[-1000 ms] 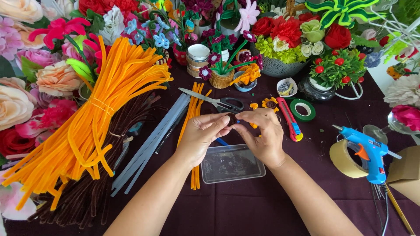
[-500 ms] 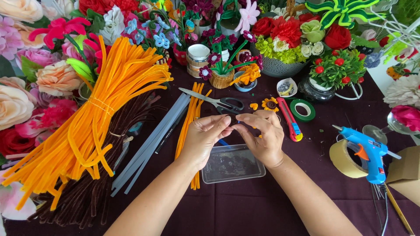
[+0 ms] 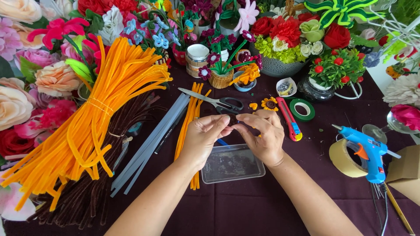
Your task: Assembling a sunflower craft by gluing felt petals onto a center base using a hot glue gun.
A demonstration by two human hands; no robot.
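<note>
Together, both hands' fingers (image 3: 231,123) pinch something tiny over clear rectangular tray (image 3: 232,164).

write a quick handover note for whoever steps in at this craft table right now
Left hand and right hand: fingers pinched together on a small dark piece, too hidden to identify, above the clear rectangular plastic tray.
Loose orange pipe cleaners lie left of the tray; black-handled scissors behind the hands.
Done: a small yellow flower with dark centre lies finished.
Left: large orange bundle uncut.
</note>
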